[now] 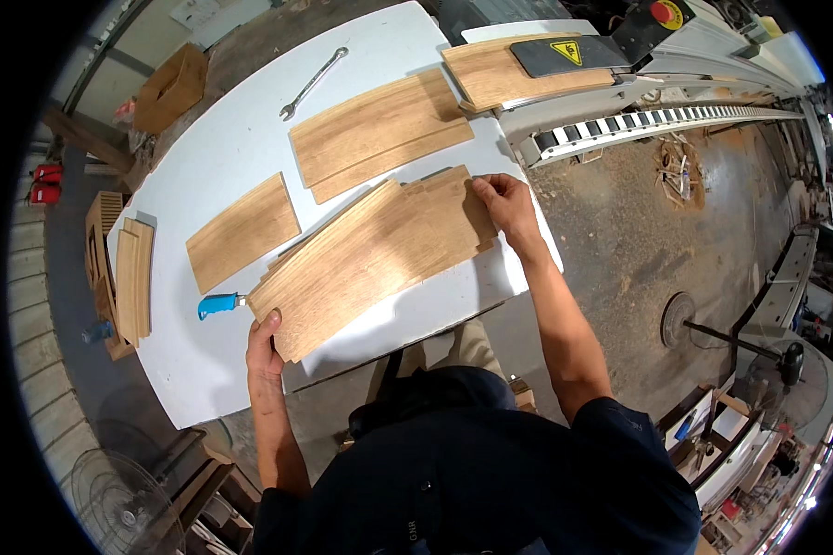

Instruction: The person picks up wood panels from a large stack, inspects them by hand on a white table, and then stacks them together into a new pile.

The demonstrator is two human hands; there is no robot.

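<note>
A stack of light-brown wood planks (370, 259), their ends slightly staggered, lies at a slant over the near part of the white table (194, 370). My left hand (266, 344) grips its near left corner, thumb on top. My right hand (507, 205) pinches the far right end, fingers curled over the edge. Beyond the stack lie more planks (379, 129), and a shorter wood piece (242, 231) rests to its left. Close to the stack's left end is a blue-handled utility knife (220, 304), its tip next to the planks.
A metal wrench (315, 83) lies at the table's far side. Narrow wood strips (134, 277) sit on the left edge. At the far right, a machine with a roller conveyor (657, 125) adjoins the table, with planks (491, 74) at its mouth. A fan (125, 509) stands lower left.
</note>
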